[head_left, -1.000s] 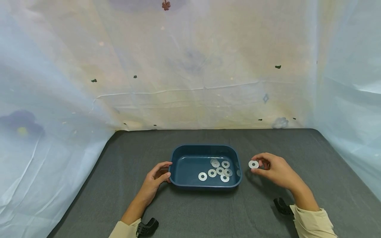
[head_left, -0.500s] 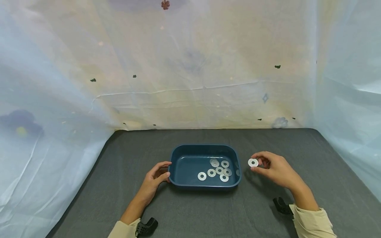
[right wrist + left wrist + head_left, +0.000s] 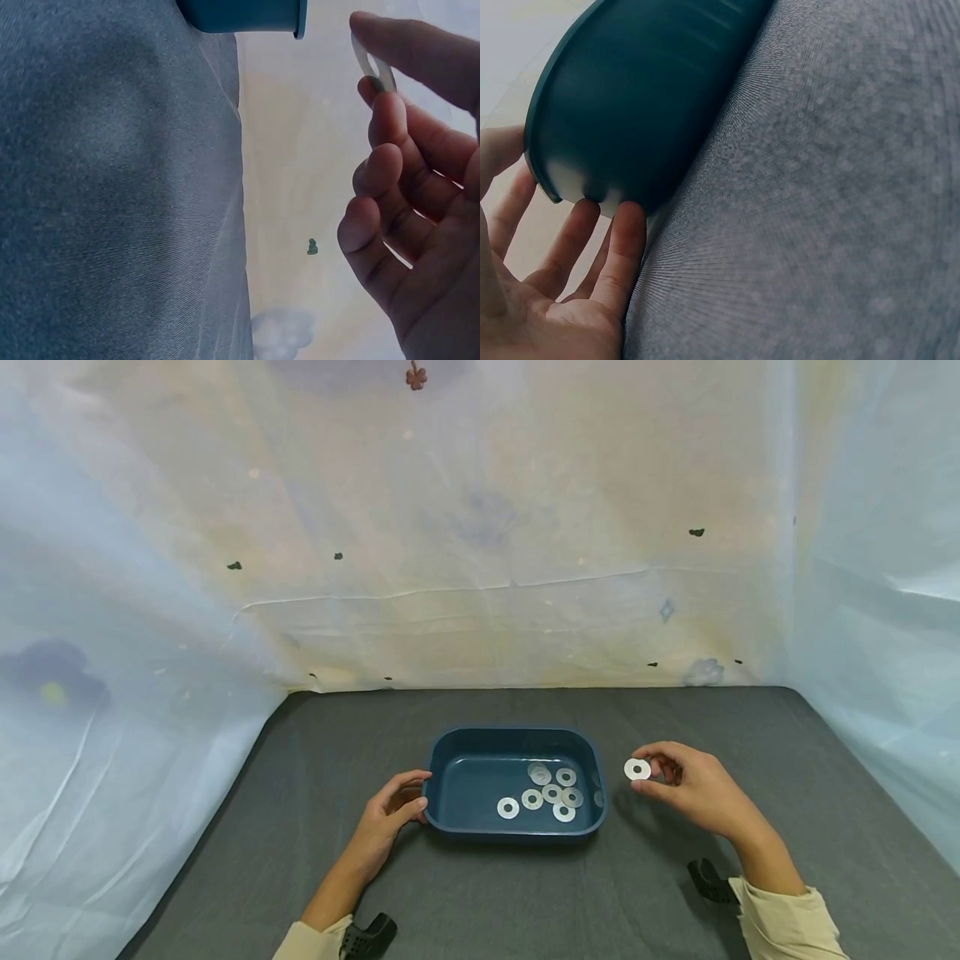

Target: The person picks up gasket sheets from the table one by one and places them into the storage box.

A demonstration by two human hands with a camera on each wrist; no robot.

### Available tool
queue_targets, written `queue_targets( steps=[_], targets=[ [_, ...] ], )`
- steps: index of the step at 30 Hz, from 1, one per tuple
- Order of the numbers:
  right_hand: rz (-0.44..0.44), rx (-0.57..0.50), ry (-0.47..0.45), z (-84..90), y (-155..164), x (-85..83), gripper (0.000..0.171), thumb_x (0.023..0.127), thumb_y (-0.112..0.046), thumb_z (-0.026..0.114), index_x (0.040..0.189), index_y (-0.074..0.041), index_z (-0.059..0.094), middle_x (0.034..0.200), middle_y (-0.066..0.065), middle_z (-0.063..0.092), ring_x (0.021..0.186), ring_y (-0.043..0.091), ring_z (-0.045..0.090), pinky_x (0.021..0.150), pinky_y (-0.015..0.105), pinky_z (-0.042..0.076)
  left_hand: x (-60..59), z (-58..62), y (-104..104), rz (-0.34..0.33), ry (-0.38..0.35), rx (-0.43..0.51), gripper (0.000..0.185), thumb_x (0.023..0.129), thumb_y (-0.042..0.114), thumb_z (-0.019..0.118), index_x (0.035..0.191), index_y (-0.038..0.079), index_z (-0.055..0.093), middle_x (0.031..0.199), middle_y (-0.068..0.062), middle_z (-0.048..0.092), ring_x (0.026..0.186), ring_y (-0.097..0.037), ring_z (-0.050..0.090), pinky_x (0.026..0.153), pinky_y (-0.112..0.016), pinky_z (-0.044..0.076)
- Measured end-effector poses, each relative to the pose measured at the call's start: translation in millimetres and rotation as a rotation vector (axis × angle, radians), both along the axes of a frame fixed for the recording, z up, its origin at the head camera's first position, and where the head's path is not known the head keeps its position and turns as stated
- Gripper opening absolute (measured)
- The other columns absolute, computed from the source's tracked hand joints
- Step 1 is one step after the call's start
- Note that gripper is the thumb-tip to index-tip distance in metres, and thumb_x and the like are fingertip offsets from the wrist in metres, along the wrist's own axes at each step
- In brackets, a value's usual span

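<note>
A flat pale washer [image 3: 637, 769] is pinched between the thumb and fingers of my right hand [image 3: 693, 785], above the table to the right of the tray. The right wrist view shows the washer [image 3: 373, 64] nearly edge-on at the fingertips; the other fingers are loosely bent. At the left end of the dark blue tray [image 3: 517, 837], my left hand [image 3: 386, 818] touches the rim and outer wall with relaxed fingers. In the left wrist view, fingertips rest against the outside of the tray [image 3: 630, 97]. Several similar washers [image 3: 532, 799] lie in the tray, mostly toward its right side, some overlapping.
A dark grey cloth covers the table [image 3: 480, 902]. Pale patterned sheeting [image 3: 480, 527] hangs behind it and at both sides. A black wrist device [image 3: 369, 937] sits on the left wrist and another black device [image 3: 711, 881] on the right.
Both hands, the tray and the washers keep their places; the head view shifts only slightly. My right hand holds the same washer throughout.
</note>
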State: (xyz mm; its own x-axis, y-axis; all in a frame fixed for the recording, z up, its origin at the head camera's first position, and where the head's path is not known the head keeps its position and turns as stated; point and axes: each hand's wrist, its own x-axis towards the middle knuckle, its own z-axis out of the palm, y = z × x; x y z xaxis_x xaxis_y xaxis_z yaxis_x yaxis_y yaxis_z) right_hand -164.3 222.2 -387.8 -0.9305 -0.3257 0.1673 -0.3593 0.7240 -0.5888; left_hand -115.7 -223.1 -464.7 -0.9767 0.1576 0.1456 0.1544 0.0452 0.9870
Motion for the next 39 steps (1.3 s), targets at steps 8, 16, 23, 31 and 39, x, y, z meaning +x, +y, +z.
queue_targets(
  steps=[8, 16, 23, 31, 39],
  targets=[
    [-0.005, -0.001, 0.002, 3.5, -1, 0.8, 0.032, 0.087, -0.030, 0.077, 0.115, -0.016, 0.068, 0.086, -0.003, 0.055, 0.069, 0.007, 0.045, 0.058, 0.025, 0.037, 1.4, 0.7, 1, -0.001, -0.001, 0.006, 0.042, 0.100, 0.014, 0.058, 0.139, 0.000, 0.049, 0.126, -0.007, 0.051, 0.096, -0.009, 0.060, 0.080, -0.029, 0.055],
    [-0.012, -0.003, 0.000, 7.5, -3, 1.0, 0.033, 0.087, -0.031, 0.078, 0.115, -0.017, 0.068, 0.087, -0.003, 0.056, 0.070, 0.007, 0.046, 0.059, 0.025, 0.038, -0.2, 1.5, 1, 0.006, 0.000, 0.004, 0.042, 0.100, 0.014, 0.059, 0.139, 0.000, 0.049, 0.127, -0.009, 0.051, 0.095, -0.009, 0.060, 0.079, -0.031, 0.056],
    [0.001, -0.023, -0.004, 8.1, -6, 1.8, 0.032, 0.087, -0.031, 0.078, 0.114, -0.017, 0.068, 0.087, -0.002, 0.057, 0.071, 0.008, 0.046, 0.059, 0.025, 0.038, -0.4, -0.5, 0, 0.007, 0.001, -0.005, 0.042, 0.100, 0.014, 0.059, 0.139, 0.001, 0.050, 0.129, -0.014, 0.050, 0.095, -0.010, 0.060, 0.079, -0.030, 0.056],
    [0.019, -0.018, -0.002, 9.0, -10, 3.3, 0.032, 0.087, -0.032, 0.077, 0.115, -0.019, 0.068, 0.086, -0.003, 0.056, 0.070, 0.007, 0.045, 0.059, 0.025, 0.037, -0.7, 1.1, 2, 0.019, -0.013, -0.003, 0.042, 0.099, 0.015, 0.060, 0.138, 0.003, 0.051, 0.129, -0.013, 0.050, 0.099, -0.012, 0.060, 0.079, -0.030, 0.056],
    [0.052, -0.040, -0.005, 8.4, -19, 5.0, 0.031, 0.086, -0.028, 0.079, 0.113, -0.019, 0.068, 0.086, -0.002, 0.057, 0.071, 0.007, 0.046, 0.060, 0.024, 0.039, -0.6, 0.7, 0, 0.010, -0.002, -0.007, 0.042, 0.100, 0.014, 0.059, 0.139, 0.002, 0.050, 0.130, -0.016, 0.049, 0.094, -0.010, 0.060, 0.079, -0.031, 0.056]
  ],
)
